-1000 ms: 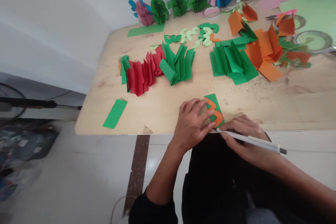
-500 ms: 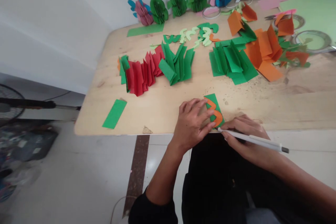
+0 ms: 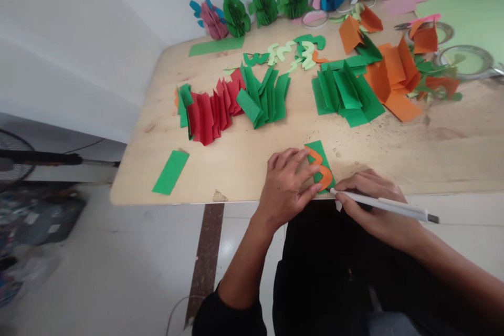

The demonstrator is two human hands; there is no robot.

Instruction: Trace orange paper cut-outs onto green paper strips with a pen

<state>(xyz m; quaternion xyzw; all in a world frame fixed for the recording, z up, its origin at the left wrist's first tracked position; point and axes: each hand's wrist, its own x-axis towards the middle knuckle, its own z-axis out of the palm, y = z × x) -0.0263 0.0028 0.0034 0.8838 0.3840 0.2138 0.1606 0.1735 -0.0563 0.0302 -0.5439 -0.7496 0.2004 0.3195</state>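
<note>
Wooden bench (image 3: pixel 244 168) carries folded red paper (image 3: pixel 212 110) and green paper stacks (image 3: pixel 265 94) mid-surface, well apart from the hands. Left hand (image 3: pixel 287 184) lies flat, fingers spread, pressing an orange cutout (image 3: pixel 319 169) onto a green paper strip (image 3: pixel 321 155) at the near bench edge. Right hand (image 3: pixel 372 205), fingers closed around a white pen (image 3: pixel 384 205), tip just beside the strip's lower corner.
</note>
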